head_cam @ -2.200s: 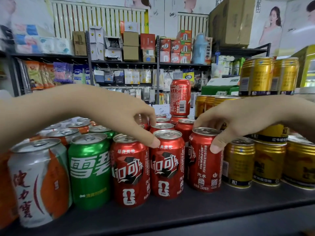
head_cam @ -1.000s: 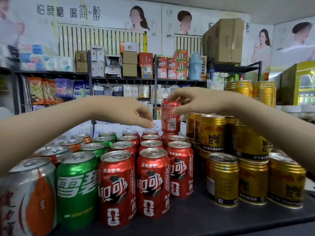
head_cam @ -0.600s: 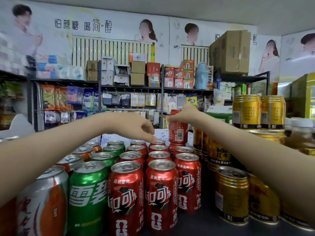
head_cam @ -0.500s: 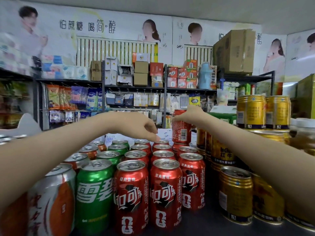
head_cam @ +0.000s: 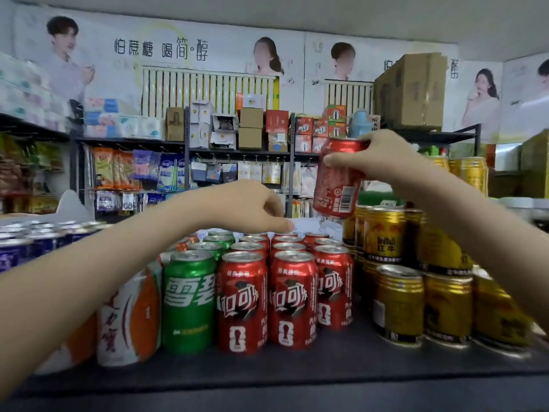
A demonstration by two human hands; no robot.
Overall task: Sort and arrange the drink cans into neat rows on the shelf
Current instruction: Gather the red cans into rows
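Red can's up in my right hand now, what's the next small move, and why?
Probably set the red can upright on the shelf ahead of the right-hand red column, whose front can sits back from its neighbours. Your right hand holds it tilted, clear of the rows.

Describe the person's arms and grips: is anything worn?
Nothing worn shows. The left arm and right arm are bare to the frame edge, no sleeves; the left grip and right grip carry no gloves, rings or wristbands.
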